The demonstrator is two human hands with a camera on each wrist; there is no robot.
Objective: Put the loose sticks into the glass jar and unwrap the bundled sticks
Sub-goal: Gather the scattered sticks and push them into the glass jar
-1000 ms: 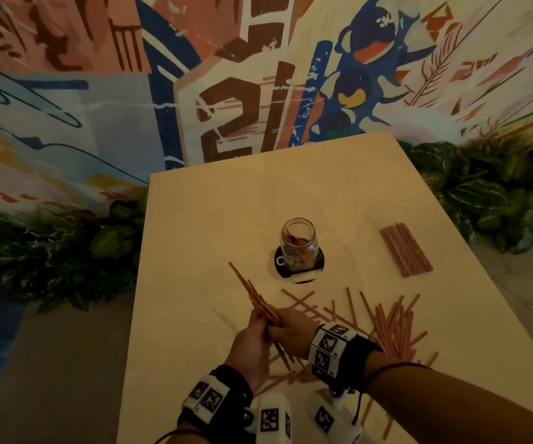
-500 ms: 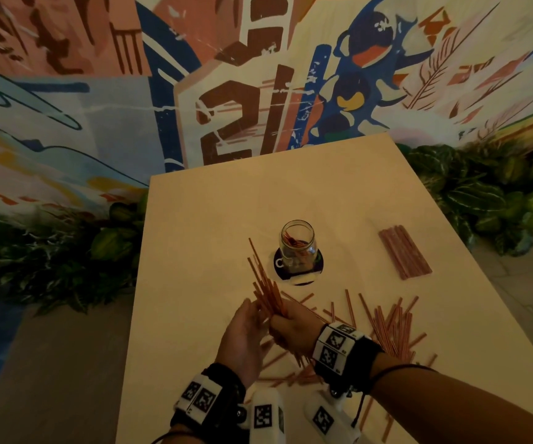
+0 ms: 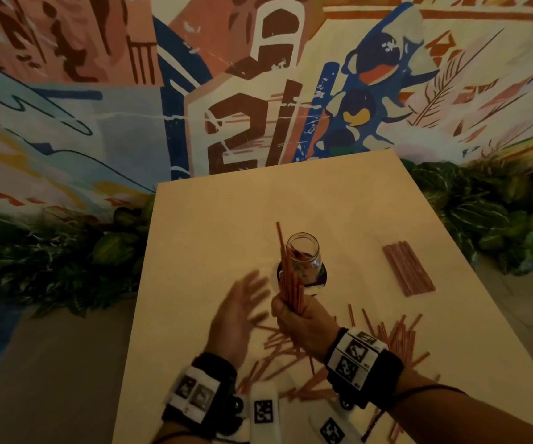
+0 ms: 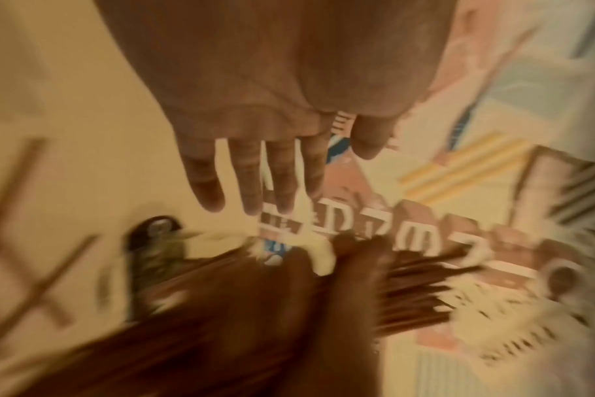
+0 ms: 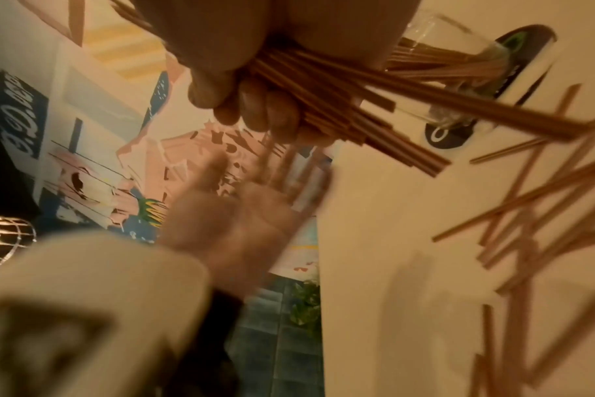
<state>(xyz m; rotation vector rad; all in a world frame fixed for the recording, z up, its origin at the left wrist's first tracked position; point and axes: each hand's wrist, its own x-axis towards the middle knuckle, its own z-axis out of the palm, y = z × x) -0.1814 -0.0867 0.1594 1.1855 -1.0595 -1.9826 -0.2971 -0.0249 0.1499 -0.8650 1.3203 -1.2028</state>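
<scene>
My right hand (image 3: pixel 294 315) grips a handful of reddish sticks (image 3: pixel 291 274), held nearly upright just in front and left of the glass jar (image 3: pixel 303 254). The jar stands on a dark coaster (image 3: pixel 321 280) and holds a few sticks. In the right wrist view my curled fingers (image 5: pixel 262 107) wrap the handful of sticks (image 5: pixel 350 107), with the jar (image 5: pixel 459 75) behind. My left hand (image 3: pixel 242 302) is open and blurred, apart from the sticks, with its fingers (image 4: pixel 248 174) straight. Several loose sticks (image 3: pixel 396 338) lie scattered on the table. The bundled sticks (image 3: pixel 407 267) lie flat at the right.
The pale tabletop (image 3: pixel 214 238) runs to a painted mural wall. Leafy plants (image 3: pixel 489 216) line both sides of the table, below its edges. More loose sticks (image 3: pixel 278 370) lie between my wrists near the front edge.
My right hand has lifted the handful of sticks and swung them upright toward the jar. My left hand has let go of them and opened, moving off to the left.
</scene>
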